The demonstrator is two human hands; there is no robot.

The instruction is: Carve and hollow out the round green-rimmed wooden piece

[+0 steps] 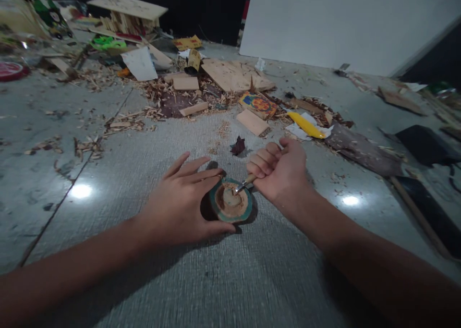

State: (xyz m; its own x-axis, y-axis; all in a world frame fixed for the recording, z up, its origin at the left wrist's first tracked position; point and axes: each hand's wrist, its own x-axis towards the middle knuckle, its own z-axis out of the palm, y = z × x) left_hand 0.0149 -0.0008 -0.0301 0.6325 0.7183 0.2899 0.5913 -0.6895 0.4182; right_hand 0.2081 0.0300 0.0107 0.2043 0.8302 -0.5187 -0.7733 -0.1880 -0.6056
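A small round wooden piece with a blue-green rim lies on the floor in front of me. Its hollowed face has a pale raised centre and loose shavings. My left hand braces it from the left, index fingertip at the upper rim and thumb along the lower edge, the other fingers spread. In my right hand, a fist wraps the wooden handle of a carving chisel. Its metal tip rests on the piece near the centre. Most of the handle is hidden by my fingers. Just beyond lies a dark crumpled scrap.
Wood shavings, a flat board and small wooden blocks litter the floor ahead. A yellow-handled tool lies on white paper. At right are a brown cloth, a dark phone-like slab and a black object.
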